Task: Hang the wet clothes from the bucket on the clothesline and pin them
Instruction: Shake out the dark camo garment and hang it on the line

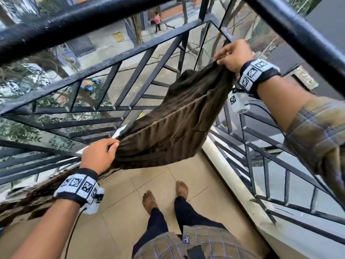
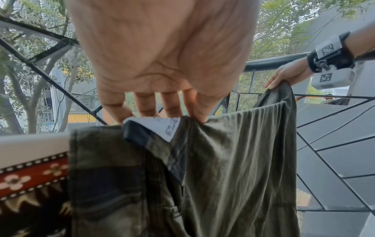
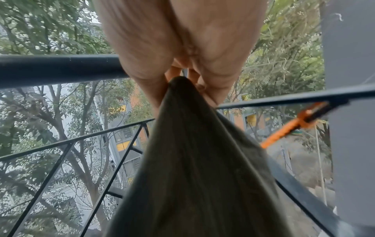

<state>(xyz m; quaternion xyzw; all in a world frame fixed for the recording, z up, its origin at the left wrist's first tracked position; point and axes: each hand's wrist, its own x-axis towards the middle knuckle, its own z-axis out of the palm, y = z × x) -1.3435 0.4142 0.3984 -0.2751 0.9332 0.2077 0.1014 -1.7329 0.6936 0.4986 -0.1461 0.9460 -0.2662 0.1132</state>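
Observation:
A dark olive-brown garment (image 1: 177,118) hangs stretched between my two hands above the balcony floor. My left hand (image 1: 101,154) pinches its near corner, where a white label (image 2: 160,126) shows at the waistband. My right hand (image 1: 231,54) pinches the far corner up beside the railing. The same garment (image 2: 233,160) fills the left wrist view, and it drops from my right hand (image 3: 180,77) as a dark garment (image 3: 192,160) in the right wrist view. An orange clothes peg (image 3: 292,125) sits clipped on a thin bar at the right. No bucket is in view.
Black metal railing (image 1: 112,68) with diagonal bars encloses the balcony on the left and right, with a thick top rail (image 1: 93,19). A patterned red and brown cloth (image 2: 30,184) hangs over the ledge at the left. My bare feet (image 1: 164,195) stand on beige tiles.

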